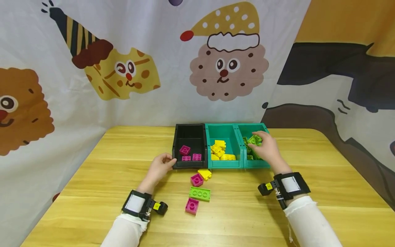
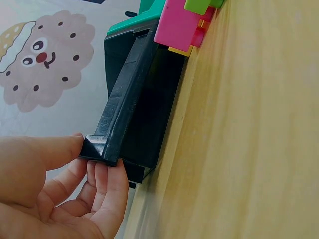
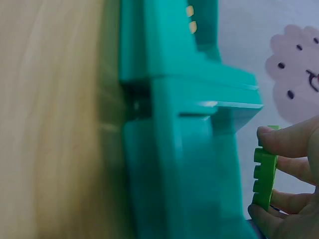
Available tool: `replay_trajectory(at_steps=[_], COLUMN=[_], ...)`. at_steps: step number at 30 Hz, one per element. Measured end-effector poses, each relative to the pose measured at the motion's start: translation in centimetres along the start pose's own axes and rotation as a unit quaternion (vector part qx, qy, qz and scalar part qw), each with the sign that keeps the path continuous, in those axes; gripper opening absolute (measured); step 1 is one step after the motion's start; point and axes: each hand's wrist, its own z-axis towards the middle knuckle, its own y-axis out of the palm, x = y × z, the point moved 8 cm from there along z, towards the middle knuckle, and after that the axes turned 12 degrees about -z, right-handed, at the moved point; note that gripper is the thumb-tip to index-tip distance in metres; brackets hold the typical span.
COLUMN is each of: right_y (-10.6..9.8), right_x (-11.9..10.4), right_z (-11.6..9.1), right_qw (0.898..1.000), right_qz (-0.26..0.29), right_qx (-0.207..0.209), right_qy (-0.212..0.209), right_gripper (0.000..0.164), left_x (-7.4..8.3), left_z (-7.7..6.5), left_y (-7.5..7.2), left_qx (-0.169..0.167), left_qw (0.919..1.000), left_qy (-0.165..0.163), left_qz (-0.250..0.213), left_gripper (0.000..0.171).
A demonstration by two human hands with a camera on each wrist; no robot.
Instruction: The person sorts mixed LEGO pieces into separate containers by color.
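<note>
My left hand (image 1: 160, 167) grips the front left corner of the black bin (image 1: 189, 164), thumb above and fingers below in the left wrist view. Three magenta bricks (image 1: 185, 150) show inside that bin. Over the right-hand teal bin (image 1: 256, 164), my right hand (image 1: 267, 148) pinches a long lime-green toy brick (image 3: 265, 179) by its ends, thumb on one side and fingers on the other. Several other green bricks (image 1: 249, 157) lie in the bin below it, partly hidden by the hand.
The middle teal bin (image 1: 226, 164) holds several yellow bricks (image 1: 217, 150). On the wooden table (image 1: 234, 219) in front lie a yellow brick (image 1: 205, 174), a magenta brick (image 1: 196, 179), a long green brick (image 1: 200, 193) and another magenta brick (image 1: 192, 206). A printed curtain (image 1: 172, 109) hangs behind.
</note>
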Motion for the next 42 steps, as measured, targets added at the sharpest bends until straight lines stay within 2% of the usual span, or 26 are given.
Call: replay_trajectory(at_steps=[6,14,24,31,36,42], right_y=[1.8,3.5,4.1,3.2,2.0,0.2], right_x=[1.4,1.8,1.3,0.7,-0.4,-2.3], right_z=[-0.1,0.0,0.1,-0.4,-0.8,-2.2], right_qw=[0.999,0.996,0.995,0.994,0.995,0.998], right_qz=[-0.032,-0.025,-0.034,-0.013,0.005,0.043], right_qx=[-0.040,-0.090,-0.091,-0.097,-0.078,-0.005], right_qy=[0.002,0.009,-0.036,-0.053,-0.063,-0.054], right_gripper=[0.052,0.059,0.061,0.063,0.058,0.046], left_x=[-0.1,-0.2,-0.1,-0.1,0.0,-0.1], left_z=[0.1,0.2,0.2,0.1,0.0,0.0], left_y=[0.1,0.0,0.0,-0.1,-0.1,0.0], left_qx=[-0.001,-0.001,0.000,0.003,0.003,0.001], left_qw=[1.0000,1.0000,1.0000,1.0000,1.0000,1.0000], left_qy=[0.003,0.005,0.007,0.008,0.006,0.004], left_qz=[-0.002,-0.005,-0.003,0.000,0.000,0.000], left_gripper=[0.015,0.015,0.015,0.015,0.016,0.016])
